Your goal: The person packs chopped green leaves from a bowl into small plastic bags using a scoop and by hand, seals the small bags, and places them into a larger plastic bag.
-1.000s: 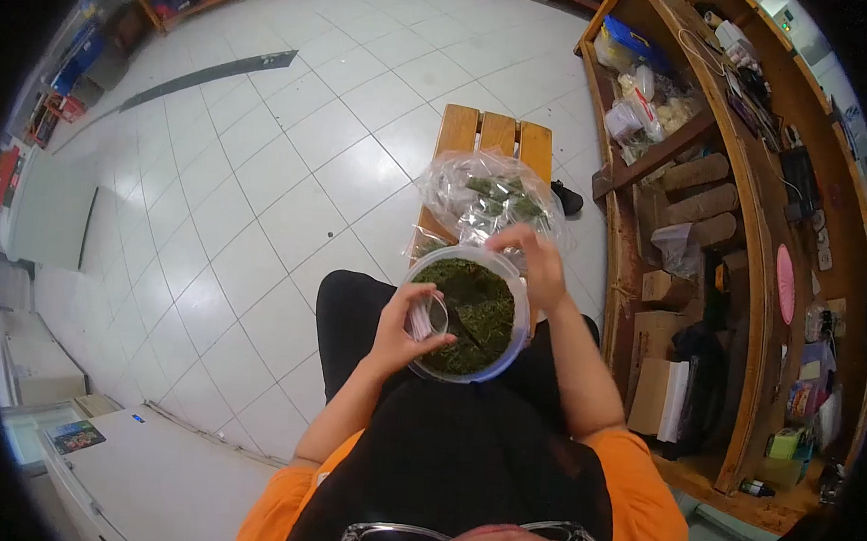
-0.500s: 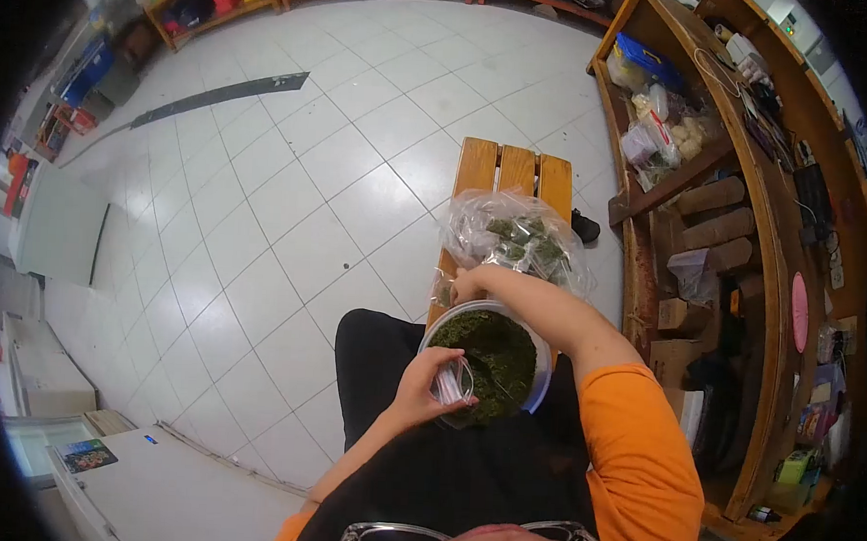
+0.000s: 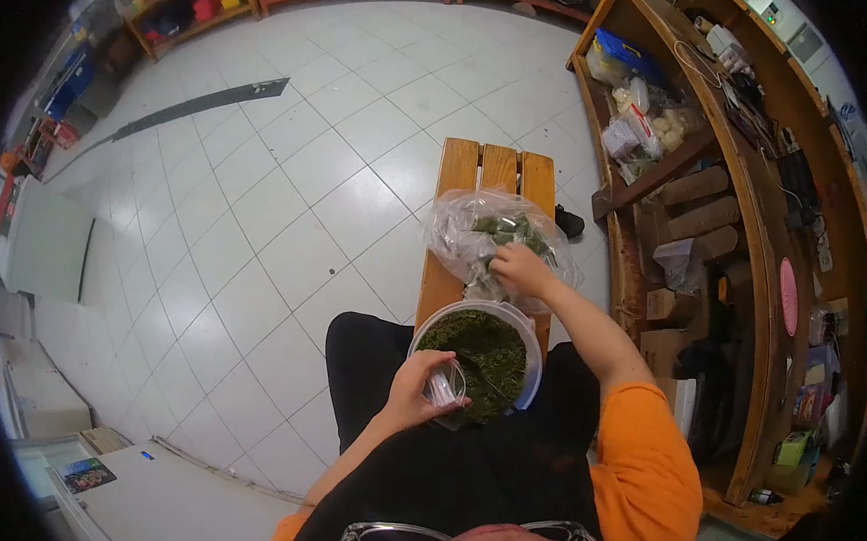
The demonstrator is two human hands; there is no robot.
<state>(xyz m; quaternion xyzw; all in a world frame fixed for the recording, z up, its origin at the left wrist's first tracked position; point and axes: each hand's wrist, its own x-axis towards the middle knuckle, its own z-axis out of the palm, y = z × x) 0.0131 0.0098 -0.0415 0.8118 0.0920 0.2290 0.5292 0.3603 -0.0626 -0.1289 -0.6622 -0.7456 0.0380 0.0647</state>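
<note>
Right hand (image 3: 522,271) has shifted from the gap between bag and tub, toward the left, to the near side of the clear plastic bag (image 3: 452,225), right of its centre. Its fingers are bent and drawn in against the bag; whether the grip is pinching plastic or contents cannot be told. Left hand (image 3: 412,388) keeps its station over the near-left part of the tub, its grip closed around a small clear container (image 3: 445,385), fingers on one side and thumb on the other. This change appears to place the active work at the bag, with the left hand serving as holder. Directly below the container, the round tub (image 3: 535,357) rests at the lap and is filled with green moss-like material (image 3: 493,355). Beyond the tub, the bag lies on the slatted wooden tabletop (image 3: 456,165), with similar green material (image 3: 495,224) visible inside. A black shoe (image 3: 569,222) is just beside the tabletop, to the right.
</note>
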